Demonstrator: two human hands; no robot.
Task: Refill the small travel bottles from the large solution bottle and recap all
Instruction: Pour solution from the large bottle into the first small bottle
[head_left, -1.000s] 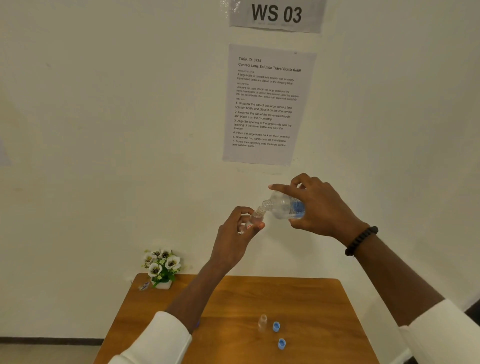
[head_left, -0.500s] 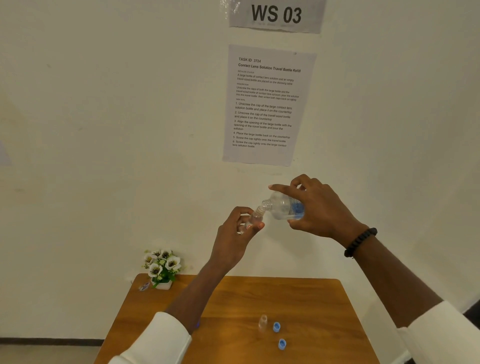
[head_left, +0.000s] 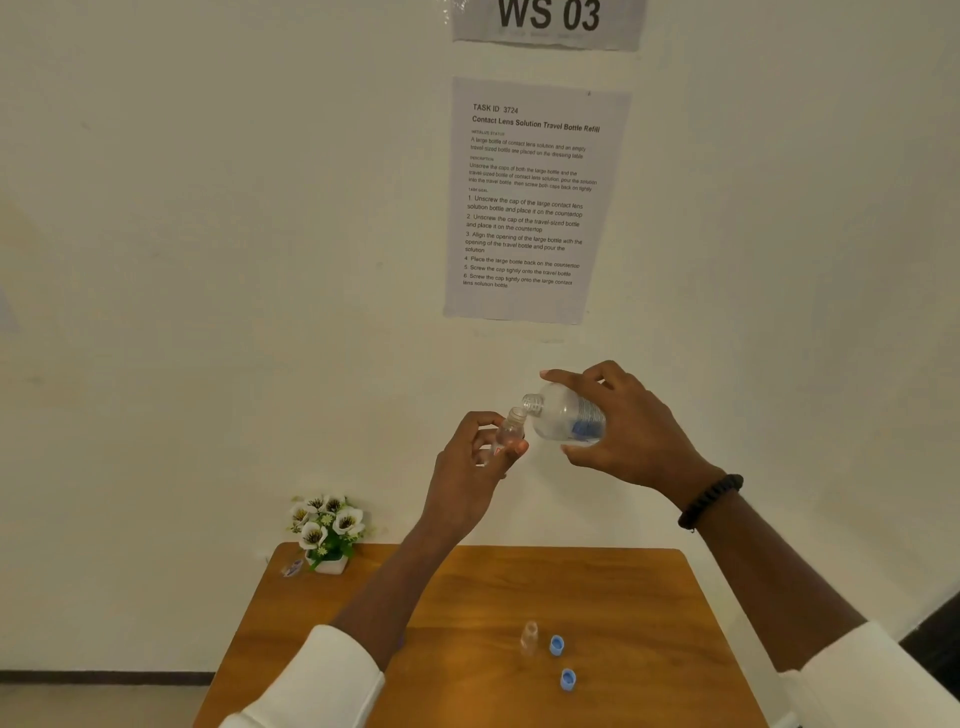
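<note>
At frame centre, the right hand (head_left: 631, 439) grips the large clear blue-labelled solution bottle (head_left: 566, 415) tilted — its neck beside the small clear travel bottle (head_left: 509, 428) pinched in the left hand (head_left: 475, 462).

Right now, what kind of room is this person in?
Probably a test or training workstation, not a home. A "WS 03" sign and a printed task sheet hang on the bare wall above one small wooden table with a little flower pot.

Counted, by kind.
One large bottle (head_left: 566, 418), two small bottles (head_left: 509, 428) (head_left: 529, 635), two blue caps (head_left: 556, 645) (head_left: 568, 679), one flower pot (head_left: 326, 532), two wall sheets (head_left: 535, 200) (head_left: 548, 21).
</note>
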